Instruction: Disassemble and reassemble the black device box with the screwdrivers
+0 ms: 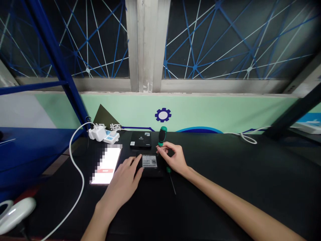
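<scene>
While the right hand (pixel 174 156) clamps its fingers on a near-upright screwdriver (pixel 163 135), shaft by the upper right of a labelled black box (pixel 150 164), the left hand (pixel 123 177) touches its left side, fingers slightly apart, another screwdriver (pixel 169 170) alongside, black table (pixel 225 204), green wall (pixel 213 112), dark windows (pixel 213 43) behind

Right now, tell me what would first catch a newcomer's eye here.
First, the bright screen on the black table, left of the left hand. Then the green-and-black screwdriver, nearly upright in the right hand by the box. Beyond, blue and white lines criss-cross the dark windows.
</scene>
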`<state>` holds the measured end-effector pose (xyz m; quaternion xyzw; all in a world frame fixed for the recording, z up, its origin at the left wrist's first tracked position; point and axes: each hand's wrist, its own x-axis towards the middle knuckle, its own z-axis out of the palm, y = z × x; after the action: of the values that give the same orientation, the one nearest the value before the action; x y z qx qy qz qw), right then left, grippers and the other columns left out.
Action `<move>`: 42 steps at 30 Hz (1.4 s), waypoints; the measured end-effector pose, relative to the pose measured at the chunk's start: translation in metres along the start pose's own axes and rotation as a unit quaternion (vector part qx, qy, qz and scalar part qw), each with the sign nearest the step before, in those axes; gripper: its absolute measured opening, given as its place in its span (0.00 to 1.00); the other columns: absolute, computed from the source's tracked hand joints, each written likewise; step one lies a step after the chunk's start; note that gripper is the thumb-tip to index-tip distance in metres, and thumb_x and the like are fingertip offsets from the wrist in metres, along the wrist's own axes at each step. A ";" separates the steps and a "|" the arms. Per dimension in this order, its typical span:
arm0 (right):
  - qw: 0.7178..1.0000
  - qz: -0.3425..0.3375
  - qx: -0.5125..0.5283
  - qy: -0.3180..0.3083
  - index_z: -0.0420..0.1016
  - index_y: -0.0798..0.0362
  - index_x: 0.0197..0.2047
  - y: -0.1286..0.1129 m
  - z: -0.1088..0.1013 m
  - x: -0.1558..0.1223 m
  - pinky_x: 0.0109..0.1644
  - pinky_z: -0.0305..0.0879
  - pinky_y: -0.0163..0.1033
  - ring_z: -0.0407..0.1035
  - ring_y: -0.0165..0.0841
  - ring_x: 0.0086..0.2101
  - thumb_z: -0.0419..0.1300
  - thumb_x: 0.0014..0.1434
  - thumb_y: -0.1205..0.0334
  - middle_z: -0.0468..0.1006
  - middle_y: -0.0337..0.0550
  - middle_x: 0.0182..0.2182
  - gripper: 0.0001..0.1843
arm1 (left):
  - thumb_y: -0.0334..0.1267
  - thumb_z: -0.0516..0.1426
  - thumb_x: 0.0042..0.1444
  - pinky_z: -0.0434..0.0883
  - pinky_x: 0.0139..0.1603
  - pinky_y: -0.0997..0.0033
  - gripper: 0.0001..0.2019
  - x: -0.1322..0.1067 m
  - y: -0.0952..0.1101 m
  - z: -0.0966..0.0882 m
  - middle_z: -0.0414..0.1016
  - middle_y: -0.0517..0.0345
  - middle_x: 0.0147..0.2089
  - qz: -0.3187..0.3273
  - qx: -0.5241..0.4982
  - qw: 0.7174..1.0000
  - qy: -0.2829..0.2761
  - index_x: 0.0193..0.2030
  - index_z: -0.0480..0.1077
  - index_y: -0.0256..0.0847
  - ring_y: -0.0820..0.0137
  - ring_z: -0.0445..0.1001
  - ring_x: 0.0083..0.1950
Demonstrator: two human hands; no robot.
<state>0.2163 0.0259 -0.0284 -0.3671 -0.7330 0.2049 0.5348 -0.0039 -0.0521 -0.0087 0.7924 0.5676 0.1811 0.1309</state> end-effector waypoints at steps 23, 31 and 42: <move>1.000 -0.010 -0.003 0.014 0.77 0.53 0.30 0.000 -0.001 -0.001 0.28 0.64 0.37 0.70 0.32 0.24 0.63 0.61 0.60 0.80 0.42 0.25 0.09 | 0.46 0.43 0.71 0.68 0.59 0.54 0.25 0.000 0.002 -0.001 0.68 0.48 0.62 -0.005 0.003 1.000 -0.007 0.71 0.56 0.43 0.58 0.68 0.61; 0.999 -0.016 -0.009 0.027 0.77 0.53 0.30 0.002 -0.001 -0.001 0.28 0.64 0.37 0.69 0.31 0.23 0.65 0.60 0.60 0.78 0.40 0.23 0.08 | 0.47 0.42 0.71 0.68 0.58 0.55 0.25 0.000 0.001 0.000 0.69 0.49 0.62 -0.002 0.001 1.000 0.000 0.71 0.56 0.44 0.58 0.69 0.61; 0.999 0.022 -0.002 0.032 0.76 0.53 0.31 0.005 0.001 0.000 0.28 0.64 0.36 0.67 0.30 0.24 0.67 0.59 0.55 0.78 0.40 0.25 0.11 | 0.46 0.43 0.71 0.68 0.59 0.54 0.24 -0.001 0.002 -0.001 0.68 0.47 0.63 -0.005 -0.006 1.000 -0.003 0.71 0.56 0.44 0.58 0.68 0.61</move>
<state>0.2171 0.0287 -0.0322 -0.3904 -0.7079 0.2030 0.5526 -0.0028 -0.0533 -0.0067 0.7895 0.5696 0.1820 0.1384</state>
